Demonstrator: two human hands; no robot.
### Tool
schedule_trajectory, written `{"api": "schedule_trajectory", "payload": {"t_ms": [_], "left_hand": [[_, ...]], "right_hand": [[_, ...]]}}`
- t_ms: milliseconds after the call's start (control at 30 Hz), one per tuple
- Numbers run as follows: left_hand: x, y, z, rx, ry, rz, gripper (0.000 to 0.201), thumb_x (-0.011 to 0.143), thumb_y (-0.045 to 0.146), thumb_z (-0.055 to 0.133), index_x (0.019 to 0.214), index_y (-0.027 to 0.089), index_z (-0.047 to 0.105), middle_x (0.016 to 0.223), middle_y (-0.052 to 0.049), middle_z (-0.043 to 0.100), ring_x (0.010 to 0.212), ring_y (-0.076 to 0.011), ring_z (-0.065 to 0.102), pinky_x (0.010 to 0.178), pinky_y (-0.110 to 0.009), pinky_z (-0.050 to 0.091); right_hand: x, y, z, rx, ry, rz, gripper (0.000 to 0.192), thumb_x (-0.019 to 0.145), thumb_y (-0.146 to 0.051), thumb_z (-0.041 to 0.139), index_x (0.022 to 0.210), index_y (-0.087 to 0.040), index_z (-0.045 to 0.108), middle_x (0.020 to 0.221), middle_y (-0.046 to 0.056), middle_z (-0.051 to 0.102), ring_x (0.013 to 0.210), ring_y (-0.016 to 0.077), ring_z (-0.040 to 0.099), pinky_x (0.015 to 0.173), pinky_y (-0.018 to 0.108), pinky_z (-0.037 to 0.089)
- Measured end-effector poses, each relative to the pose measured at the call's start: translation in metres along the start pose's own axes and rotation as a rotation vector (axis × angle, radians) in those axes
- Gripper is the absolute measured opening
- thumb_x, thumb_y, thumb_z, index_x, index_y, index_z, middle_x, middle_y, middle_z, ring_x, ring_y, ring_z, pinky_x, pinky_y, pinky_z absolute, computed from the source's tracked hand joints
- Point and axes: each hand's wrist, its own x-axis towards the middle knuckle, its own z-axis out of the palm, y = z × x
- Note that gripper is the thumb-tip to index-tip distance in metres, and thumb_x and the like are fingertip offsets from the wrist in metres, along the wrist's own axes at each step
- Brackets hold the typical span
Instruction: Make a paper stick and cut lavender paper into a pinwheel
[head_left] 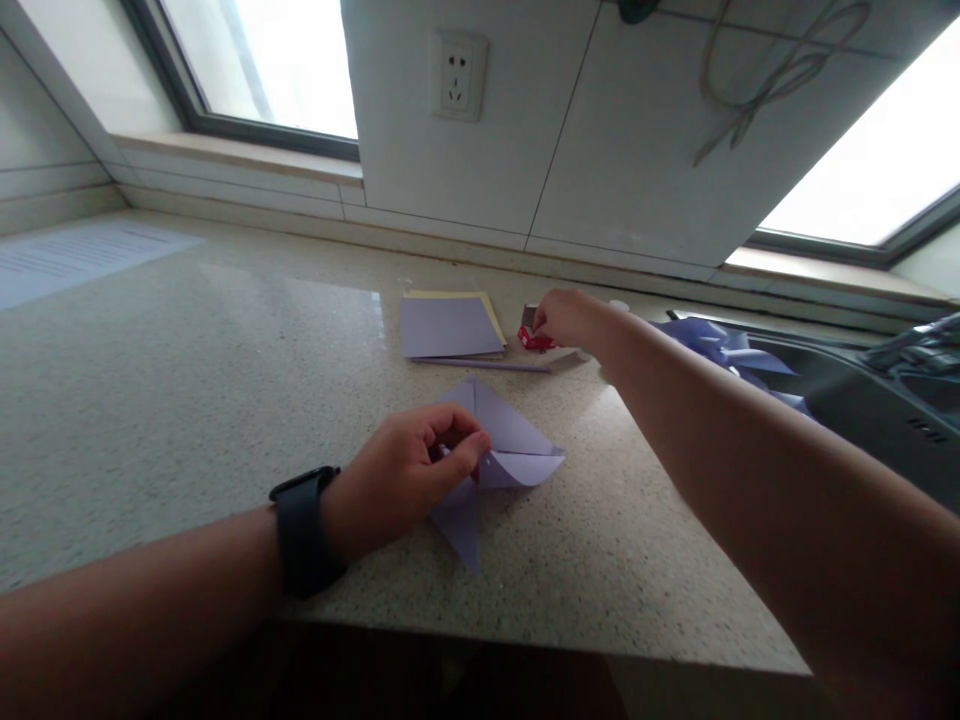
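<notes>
My left hand (431, 470), with a dark watch on its wrist, pinches the middle of a purple paper pinwheel (517, 425) on the counter. Corners of the paper curl in under the thumb and fingertips. My right hand (566, 318) reaches to the back of the counter, its fingers closed together at the opening of a small red box (534, 338). Whatever those fingertips hold, if anything, is hidden. A thin purple stick (487, 366) lies between the pinwheel and a stack of purple and yellow paper sheets (450, 325).
A printed sheet (82, 255) lies at the far left of the speckled counter (247, 380). To the right, purple folded paper (720, 345) rests by the sink (862, 410), partly behind my right forearm. A wall socket (457, 75) and a hanging cord (757, 95) are above.
</notes>
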Motion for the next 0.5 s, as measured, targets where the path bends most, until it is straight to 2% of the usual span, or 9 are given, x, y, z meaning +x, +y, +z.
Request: {"api": "schedule_trajectory", "payload": {"t_ms": [300,500], "left_hand": [[-0.0003,-0.0006,0.0009,-0.012,0.001,0.008,0.021,0.097,0.034,0.058,0.087,0.018,0.067,0.076,0.003,0.066,0.068,-0.0108,0.058,0.062,-0.024,0.043],[-0.0002,-0.0026,0.0008,-0.005,0.002,0.010,0.021,0.097,0.035,0.058,0.087,0.019,0.067,0.076,0.003,0.067,0.068,-0.0107,0.058,0.062,-0.023,0.043]], "right_hand": [[-0.0059,-0.0022,-0.0040,0.004,-0.055,0.014,0.012,0.082,-0.021,0.071,0.074,-0.017,0.078,0.065,0.010,0.071,0.069,0.0228,0.064,0.063,0.033,0.042],[-0.0007,-0.0011,-0.0022,-0.003,-0.062,0.039,0.013,0.082,-0.024,0.069,0.088,-0.018,0.080,0.084,0.014,0.076,0.081,0.0263,0.067,0.068,0.035,0.044]]}}
